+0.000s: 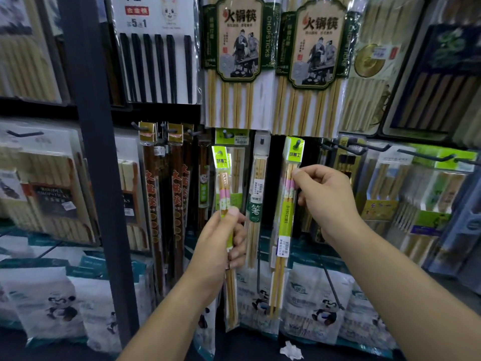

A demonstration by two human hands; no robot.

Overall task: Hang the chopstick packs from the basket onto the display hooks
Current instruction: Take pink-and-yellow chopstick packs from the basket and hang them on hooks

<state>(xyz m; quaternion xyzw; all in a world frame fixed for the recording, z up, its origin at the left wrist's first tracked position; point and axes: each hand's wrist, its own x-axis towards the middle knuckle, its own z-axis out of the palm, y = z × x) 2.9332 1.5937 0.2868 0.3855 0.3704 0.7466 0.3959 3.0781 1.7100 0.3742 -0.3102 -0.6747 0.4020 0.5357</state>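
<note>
1. Head view: just right of the grey upright post (96,178), the left hand (229,238) gripped a chopstick pack (223,183) around its middle. The thumb was on the front and the fingers were curled behind. This pack stood upright with its lime-green header on top, and it was not on any hook.
2. Farther right of the post, the right hand (328,196) pinched a second chopstick pack (287,204) near its upper part, between thumb and curled fingers. The header hole was at a display hook (296,146), and a dark tip showed in the hole. How deep the pack sat on the hook, I could not tell.
3. The basket was not in view.
4. In my judgement, the step in hand was seating the second pack. To do it well, the header should stay flat and square to the hook and slide fully back. The pinch should be released only when the pack hangs by itself. The left hand's pack should be kept away from the hanging neighbours, so that nothing is knocked off.
</note>
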